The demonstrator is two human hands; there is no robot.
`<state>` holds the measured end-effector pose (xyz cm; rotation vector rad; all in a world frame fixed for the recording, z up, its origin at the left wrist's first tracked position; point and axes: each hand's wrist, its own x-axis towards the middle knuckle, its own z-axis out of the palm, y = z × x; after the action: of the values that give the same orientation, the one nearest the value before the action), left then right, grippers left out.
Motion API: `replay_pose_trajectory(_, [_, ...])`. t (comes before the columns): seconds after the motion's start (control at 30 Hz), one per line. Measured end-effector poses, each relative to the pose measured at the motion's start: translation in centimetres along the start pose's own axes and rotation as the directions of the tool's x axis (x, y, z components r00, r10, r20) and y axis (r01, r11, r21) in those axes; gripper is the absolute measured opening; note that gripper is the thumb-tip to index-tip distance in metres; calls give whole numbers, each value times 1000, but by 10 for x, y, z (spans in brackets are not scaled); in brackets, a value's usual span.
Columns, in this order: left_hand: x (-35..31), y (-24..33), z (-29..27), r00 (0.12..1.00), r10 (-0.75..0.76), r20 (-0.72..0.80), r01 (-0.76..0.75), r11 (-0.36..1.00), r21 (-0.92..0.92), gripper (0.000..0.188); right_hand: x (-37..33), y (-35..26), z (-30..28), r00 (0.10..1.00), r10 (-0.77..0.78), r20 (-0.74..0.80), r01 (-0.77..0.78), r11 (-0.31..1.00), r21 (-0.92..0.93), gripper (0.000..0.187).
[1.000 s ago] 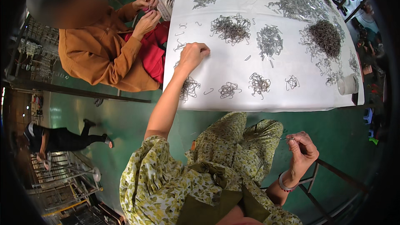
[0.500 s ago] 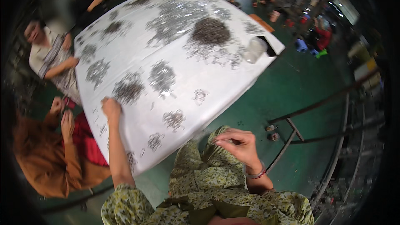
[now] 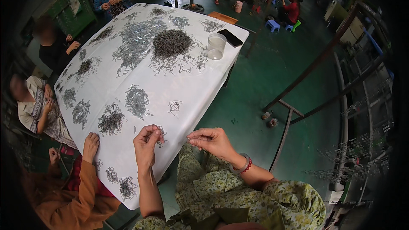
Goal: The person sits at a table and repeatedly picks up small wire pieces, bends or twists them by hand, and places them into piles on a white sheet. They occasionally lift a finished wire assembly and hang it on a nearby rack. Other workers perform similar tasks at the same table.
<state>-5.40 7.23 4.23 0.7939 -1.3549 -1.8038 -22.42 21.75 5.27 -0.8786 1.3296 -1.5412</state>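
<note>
Over the near edge of the white-covered table (image 3: 187, 87), my left hand (image 3: 146, 147) is closed in a pinch, thumb against fingers. A small loose bunch of dark bent wire pieces (image 3: 161, 141) shows right beside its fingertips. Level with it, beyond the table edge and above my lap, my right hand (image 3: 211, 142) is pinched too, its tips pointing at my left hand. What either pinch holds is too small to make out. Close by lie a pile of thin silvery strips (image 3: 137, 102), a dark tangle of wire hooks (image 3: 111, 119) and a little wire heap (image 3: 174, 107).
Farther up the table are a large dark wire heap (image 3: 172, 43), silvery strips (image 3: 135, 42), a clear round tub (image 3: 216, 46) and a black phone (image 3: 230, 38). A co-worker's hand (image 3: 90, 147) rests at the left edge. A metal frame (image 3: 289, 110) stands to the right.
My left hand has left the table's left part and come over to the near edge, close to my right hand. The view has shifted. A brown-sleeved co-worker's hand now reaches onto the table.
</note>
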Motion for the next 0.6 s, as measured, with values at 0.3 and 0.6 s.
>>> replay_pose_trajectory(0.3, [-41, 2, 58, 956, 242, 163, -279, 921, 271, 12, -2, 14, 2, 998, -48, -27, 51, 993, 108, 21])
replay_pose_trajectory(0.6, [-40, -9, 69, 924, 371, 97, -365, 773, 519, 12, -1, 21, 6, 972, -154, -178, 159, 987, 14, 15])
